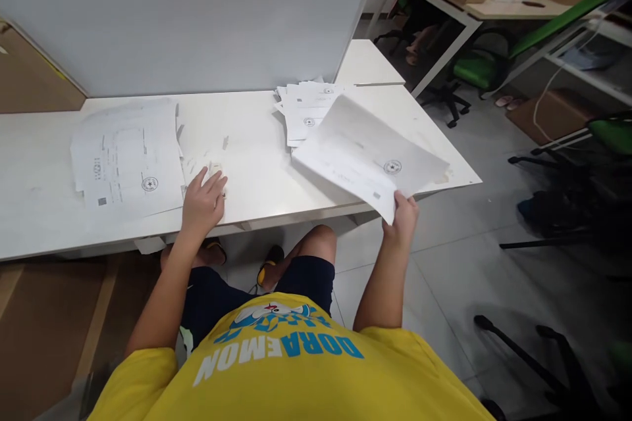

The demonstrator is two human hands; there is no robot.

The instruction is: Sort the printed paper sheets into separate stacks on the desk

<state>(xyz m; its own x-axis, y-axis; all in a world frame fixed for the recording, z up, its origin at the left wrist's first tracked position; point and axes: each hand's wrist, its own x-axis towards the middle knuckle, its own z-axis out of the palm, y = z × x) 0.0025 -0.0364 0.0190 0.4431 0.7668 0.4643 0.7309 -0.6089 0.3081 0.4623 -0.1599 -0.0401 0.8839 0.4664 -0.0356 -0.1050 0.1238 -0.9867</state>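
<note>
My right hand (402,214) pinches the near corner of a sheet of stamped paper (368,154), holding it lifted and tilted over the right end of the white desk (257,164). Behind it lies a loose stack of similar sheets (303,108). My left hand (202,200) rests near the desk's front edge, fingers curled over something small and pale (216,170) that I cannot make out. Just left of that hand sits another pile of printed sheets (128,158).
A grey partition (197,13) stands behind the desk. Brown cardboard (29,79) leans at the far left and more lies on the floor below. Green office chairs (476,69), shelving with boxes and black chair bases fill the right side.
</note>
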